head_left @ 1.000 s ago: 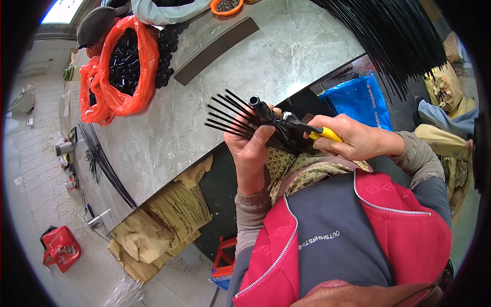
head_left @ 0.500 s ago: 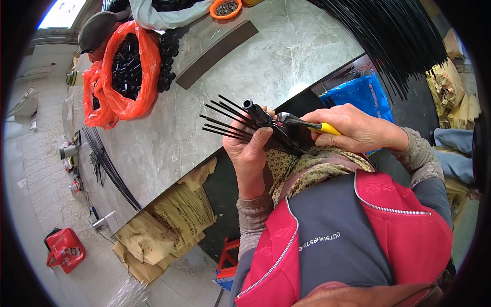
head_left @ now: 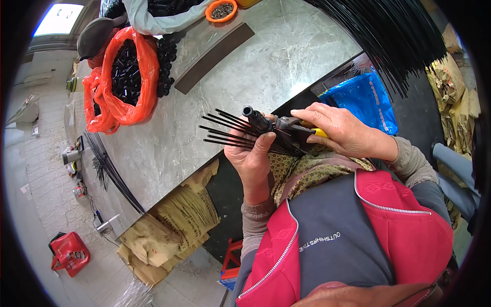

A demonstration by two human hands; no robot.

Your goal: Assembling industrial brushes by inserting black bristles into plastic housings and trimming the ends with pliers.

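Since a moment ago I have tipped the fan of thin black rods flatter, so its short black tube hub now points up and left, and my yellow-handled pliers have slid in closer, their nose right against the hub. I judge the tool is now placed to work at that joint. My left hand rises from below, wrist bent back, fingers closed round the bundle just over the edge of the grey marbled surface. My right hand reaches in from the right, palm down, curled round the pliers' handles.
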